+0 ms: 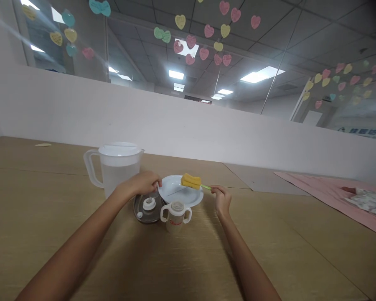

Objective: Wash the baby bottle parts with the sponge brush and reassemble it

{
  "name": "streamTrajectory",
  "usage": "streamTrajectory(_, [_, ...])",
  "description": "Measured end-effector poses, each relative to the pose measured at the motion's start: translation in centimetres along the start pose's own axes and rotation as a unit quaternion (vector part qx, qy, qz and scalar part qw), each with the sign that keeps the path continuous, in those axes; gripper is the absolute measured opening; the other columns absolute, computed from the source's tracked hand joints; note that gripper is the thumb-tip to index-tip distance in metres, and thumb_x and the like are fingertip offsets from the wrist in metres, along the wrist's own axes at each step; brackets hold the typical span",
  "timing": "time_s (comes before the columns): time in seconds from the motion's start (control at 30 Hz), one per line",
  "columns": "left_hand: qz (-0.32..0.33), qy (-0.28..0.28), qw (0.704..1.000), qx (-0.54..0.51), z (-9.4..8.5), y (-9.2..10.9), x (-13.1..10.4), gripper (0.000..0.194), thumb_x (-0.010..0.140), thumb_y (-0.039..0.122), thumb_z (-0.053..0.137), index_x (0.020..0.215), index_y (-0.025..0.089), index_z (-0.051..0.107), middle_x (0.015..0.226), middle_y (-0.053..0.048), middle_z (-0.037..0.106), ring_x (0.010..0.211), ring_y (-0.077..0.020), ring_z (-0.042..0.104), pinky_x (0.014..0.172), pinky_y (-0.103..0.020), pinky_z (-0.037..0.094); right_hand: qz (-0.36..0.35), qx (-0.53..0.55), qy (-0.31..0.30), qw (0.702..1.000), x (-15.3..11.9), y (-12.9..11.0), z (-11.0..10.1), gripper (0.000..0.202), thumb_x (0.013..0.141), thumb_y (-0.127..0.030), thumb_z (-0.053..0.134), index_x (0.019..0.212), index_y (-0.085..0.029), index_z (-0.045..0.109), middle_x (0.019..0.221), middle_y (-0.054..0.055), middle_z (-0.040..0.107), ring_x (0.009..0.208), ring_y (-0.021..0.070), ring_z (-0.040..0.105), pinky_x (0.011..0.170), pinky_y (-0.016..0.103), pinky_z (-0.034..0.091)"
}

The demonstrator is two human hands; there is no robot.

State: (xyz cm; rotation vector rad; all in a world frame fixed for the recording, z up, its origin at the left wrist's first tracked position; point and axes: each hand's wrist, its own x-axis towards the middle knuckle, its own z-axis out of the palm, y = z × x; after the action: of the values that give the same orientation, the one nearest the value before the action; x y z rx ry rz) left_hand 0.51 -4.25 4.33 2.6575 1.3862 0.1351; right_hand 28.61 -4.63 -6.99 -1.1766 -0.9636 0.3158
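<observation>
My right hand (222, 200) is closed round the green handle of a yellow sponge brush (191, 181), whose head is over a white bowl (169, 198). My left hand (148, 182) has its fingers closed at the bowl's left rim, above a metal tray (148, 216); what its fingertips pinch is too small to make out. On the tray lie a white bottle collar (149, 203) and a small white piece (139, 215). A clear two-handled cup (175, 217) with red lettering stands upright in front of the bowl.
A lidded white pitcher (119, 165) stands behind my left forearm, its handle to the left. Far right, a pink cloth (326, 192) bears a patterned cloth (371, 202). A white wall (175, 125) runs along the back of the wooden table (269, 251).
</observation>
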Motion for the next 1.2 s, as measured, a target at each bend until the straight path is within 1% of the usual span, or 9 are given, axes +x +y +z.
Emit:
streamTrajectory(0.13, [0.045,0.02,0.999,-0.017,-0.2,1.4,-0.4,0.033,0.07,0.01,0.041,0.092,0.02,0.064,0.078,-0.001,0.067,0.07,-0.0146,0.057,0.058,-0.021,0.038,0.0,0.003,-0.005,1.0,0.0,0.1,0.0,0.022,0.06,-0.026,0.048,0.059,-0.016,0.068,0.058,0.002,0.061,0.063,0.0173,0.053,0.061,0.026,0.037])
streamTrajectory(0.3, [0.053,0.047,0.997,-0.02,-0.6,2.5,-0.9,0.029,0.075,0.02,0.046,0.099,0.022,0.061,0.073,0.001,0.066,0.068,-0.0143,0.056,0.056,-0.021,0.036,0.003,0.006,-0.003,1.0,0.1,0.2,0.0,0.021,0.06,-0.025,0.048,0.059,-0.016,0.067,0.059,0.002,0.061,0.065,0.0174,0.052,0.062,0.027,0.037])
streamTrajectory(0.4, [0.046,0.065,0.997,-0.006,-0.7,2.6,-1.0,0.03,0.077,0.024,0.047,0.103,0.023,0.06,0.073,0.001,0.065,0.067,-0.0147,0.057,0.056,-0.021,0.035,0.009,0.005,-0.005,1.0,0.0,0.1,0.0,0.021,0.06,-0.024,0.048,0.059,-0.016,0.067,0.059,0.002,0.06,0.064,0.0171,0.052,0.062,0.027,0.037])
streamTrajectory(0.57, [0.032,0.088,0.995,0.036,-0.5,2.3,-0.8,0.031,0.078,0.017,0.044,0.104,0.022,0.061,0.086,-0.003,0.067,0.075,-0.0154,0.058,0.059,-0.021,0.037,0.012,0.008,-0.003,1.0,-0.1,-0.1,0.0,0.021,0.059,-0.024,0.048,0.059,-0.016,0.067,0.059,0.001,0.06,0.065,0.017,0.052,0.063,0.026,0.036])
streamTrajectory(0.7, [0.051,0.087,0.995,0.016,-0.3,2.7,-0.7,0.027,0.076,0.024,0.05,0.099,0.022,0.062,0.076,0.0,0.068,0.069,-0.0145,0.058,0.055,-0.02,0.035,0.011,0.008,-0.002,1.0,0.0,-0.1,0.0,0.021,0.059,-0.026,0.049,0.059,-0.016,0.068,0.058,0.001,0.06,0.065,0.0168,0.052,0.063,0.026,0.036])
streamTrajectory(0.77, [0.061,0.093,0.994,0.009,-0.2,3.0,-0.7,0.025,0.078,0.026,0.047,0.098,0.023,0.062,0.072,0.001,0.067,0.067,-0.0145,0.058,0.053,-0.02,0.034,0.011,0.007,-0.001,1.0,0.0,-0.1,0.0,0.021,0.06,-0.026,0.049,0.059,-0.016,0.068,0.057,0.0,0.06,0.064,0.0166,0.052,0.062,0.026,0.036])
streamTrajectory(0.93, [0.093,0.11,0.99,-0.006,-0.2,3.2,-0.9,0.027,0.081,0.021,0.042,0.099,0.023,0.062,0.086,-0.001,0.068,0.076,-0.0144,0.059,0.057,-0.021,0.036,0.014,0.006,-0.004,1.0,-0.1,-0.3,0.0,0.022,0.059,-0.025,0.048,0.059,-0.016,0.068,0.058,0.001,0.06,0.064,0.0164,0.051,0.062,0.026,0.036])
streamTrajectory(1.1, [0.071,0.11,0.991,-0.025,-0.5,3.5,-1.0,0.029,0.081,0.031,0.046,0.105,0.023,0.058,0.069,0.001,0.067,0.066,-0.0153,0.058,0.055,-0.022,0.036,0.011,0.004,-0.004,1.0,-0.1,-0.3,0.0,0.022,0.059,-0.026,0.048,0.059,-0.016,0.068,0.058,0.002,0.061,0.063,0.0168,0.052,0.061,0.026,0.036])
streamTrajectory(1.2, [0.095,0.118,0.987,-0.06,-0.5,3.9,-1.2,0.033,0.087,0.029,0.034,0.112,0.023,0.054,0.089,-0.001,0.068,0.075,-0.0151,0.059,0.063,-0.023,0.039,0.009,0.009,-0.004,1.0,-0.1,-0.3,0.0,0.022,0.059,-0.026,0.048,0.059,-0.016,0.068,0.058,0.002,0.062,0.064,0.0171,0.052,0.062,0.026,0.037])
